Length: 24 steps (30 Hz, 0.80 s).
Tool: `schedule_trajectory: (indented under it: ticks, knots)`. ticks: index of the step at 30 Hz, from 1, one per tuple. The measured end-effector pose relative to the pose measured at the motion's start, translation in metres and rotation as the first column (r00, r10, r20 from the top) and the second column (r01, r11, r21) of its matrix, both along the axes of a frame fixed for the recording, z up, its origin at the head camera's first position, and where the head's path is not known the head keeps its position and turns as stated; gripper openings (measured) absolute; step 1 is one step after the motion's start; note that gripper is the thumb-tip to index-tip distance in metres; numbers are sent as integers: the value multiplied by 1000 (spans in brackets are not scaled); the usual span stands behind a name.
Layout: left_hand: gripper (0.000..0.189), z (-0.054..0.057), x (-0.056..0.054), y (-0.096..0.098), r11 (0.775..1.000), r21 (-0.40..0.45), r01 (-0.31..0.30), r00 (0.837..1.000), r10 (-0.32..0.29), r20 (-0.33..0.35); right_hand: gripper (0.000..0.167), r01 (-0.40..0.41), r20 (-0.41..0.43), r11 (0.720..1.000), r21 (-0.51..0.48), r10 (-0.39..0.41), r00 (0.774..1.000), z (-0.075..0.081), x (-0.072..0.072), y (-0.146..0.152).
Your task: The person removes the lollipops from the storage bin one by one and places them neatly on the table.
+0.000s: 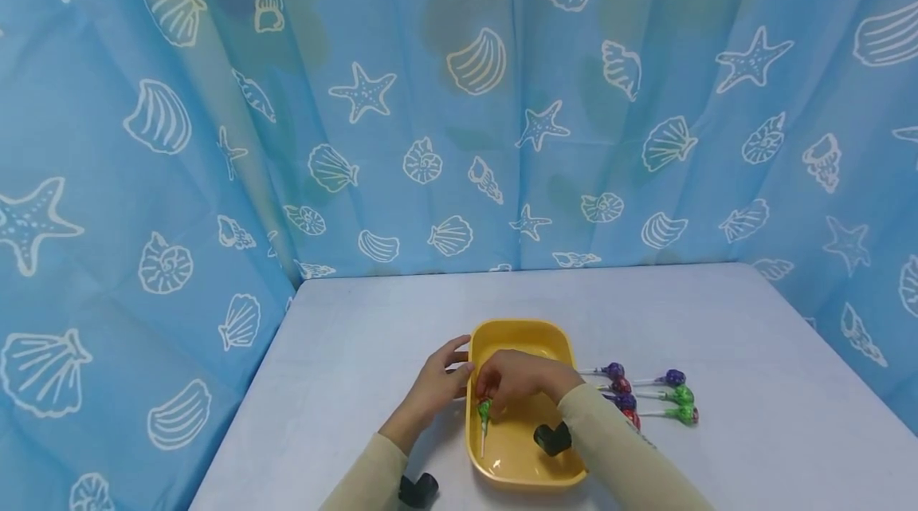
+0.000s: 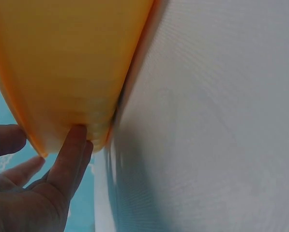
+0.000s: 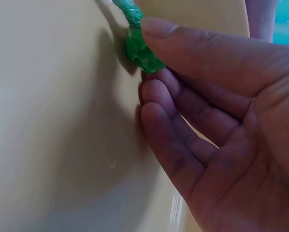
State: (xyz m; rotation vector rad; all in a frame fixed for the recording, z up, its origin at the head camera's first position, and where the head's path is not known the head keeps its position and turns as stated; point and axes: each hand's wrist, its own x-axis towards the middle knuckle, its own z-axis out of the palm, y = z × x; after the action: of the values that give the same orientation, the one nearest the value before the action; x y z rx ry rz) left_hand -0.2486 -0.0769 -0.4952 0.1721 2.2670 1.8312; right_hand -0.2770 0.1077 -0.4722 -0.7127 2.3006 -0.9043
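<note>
A yellow plastic tray (image 1: 527, 465) stands on the table. Inside it my right hand (image 1: 527, 375) pinches a green-wrapped lollipop (image 1: 484, 409) by its head, at the tray's left side. In the right wrist view, thumb and fingers close on the green wrapper (image 3: 140, 50), near the tray's surface. The lollipop's white stick points toward the near end. From outside, my left hand (image 1: 435, 383) touches the tray's left wall. Its fingers (image 2: 69, 159) lie fairly straight against the yellow wall (image 2: 71, 63) in the left wrist view, holding nothing.
To the right of the tray lie several wrapped lollipops, among them a purple one (image 1: 672, 378), a green one (image 1: 683, 414) and a red one (image 1: 621, 387). My right sleeve partly covers some. A blue shell-print curtain (image 1: 430, 112) hangs behind the white table (image 1: 373, 336).
</note>
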Motion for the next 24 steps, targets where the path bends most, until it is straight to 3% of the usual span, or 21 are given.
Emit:
schedule_trajectory:
  ticks: [17,24]
  knots:
    - [51,0,2,1,1000,-11,3,1000,-3,-14,24,3,-48,999,34,-1,999,1,5,0]
    - [52,1,2,0,1000,-9,-4,1000,4,-9,22,50,-53,998,48,-47,997,6,8,5]
